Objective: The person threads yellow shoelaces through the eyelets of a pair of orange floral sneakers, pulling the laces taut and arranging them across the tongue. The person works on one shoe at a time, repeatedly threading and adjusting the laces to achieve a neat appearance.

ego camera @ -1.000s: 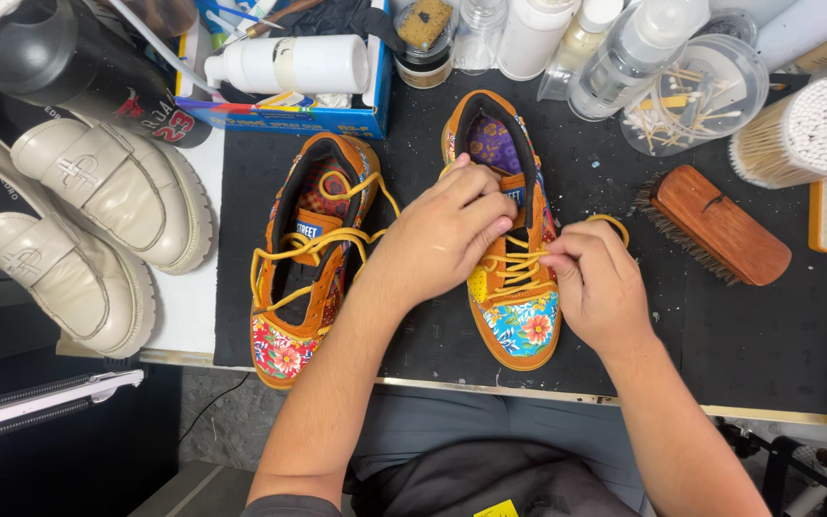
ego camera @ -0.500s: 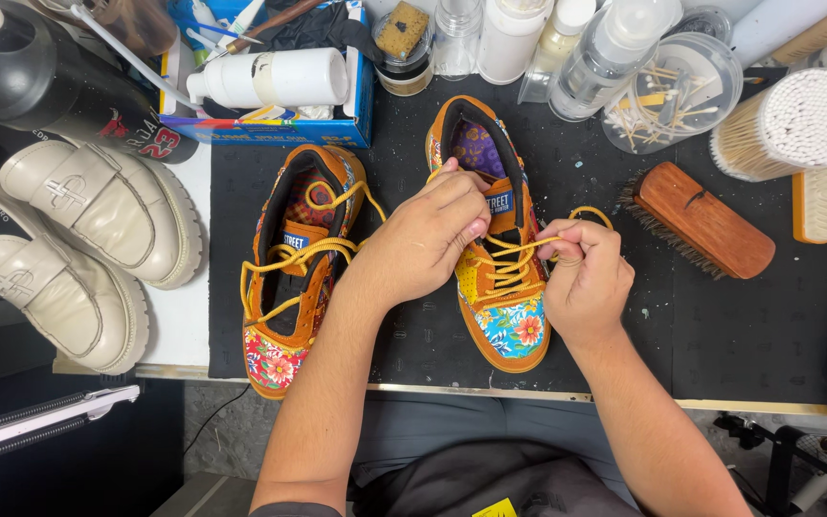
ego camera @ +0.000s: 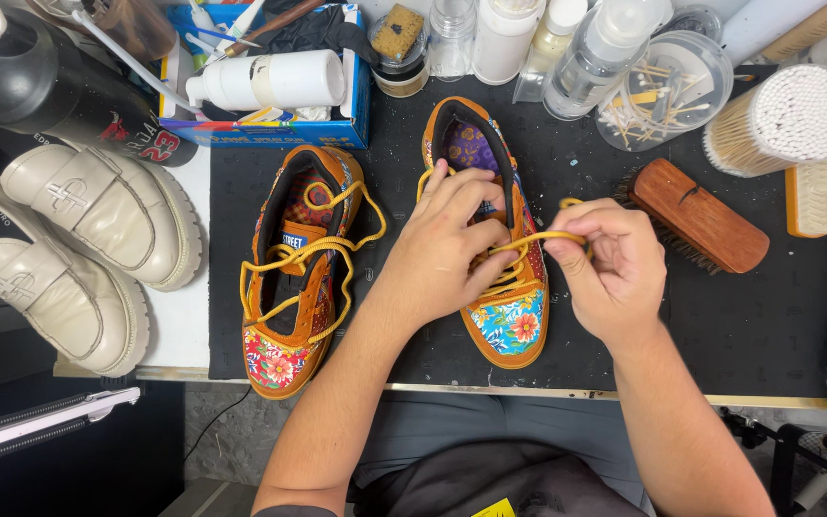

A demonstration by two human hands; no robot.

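Note:
Two orange sneakers with floral patchwork panels lie on a black mat. My left hand rests over the right sneaker, fingers pressing on its tongue and laces. My right hand pinches the yellow lace of that sneaker and holds it taut to the right. The left sneaker lies untouched beside it, its yellow lace loosely threaded and looping out.
A pair of cream loafers sits at the left. A wooden brush lies right of my hand. Bottles, a cotton-swab container, a clear tub of sticks and a blue box with a white bottle line the back edge.
My right hand has drawn the yellow lace out to the right and lifted slightly. My left hand stays on the right sneaker's tongue.

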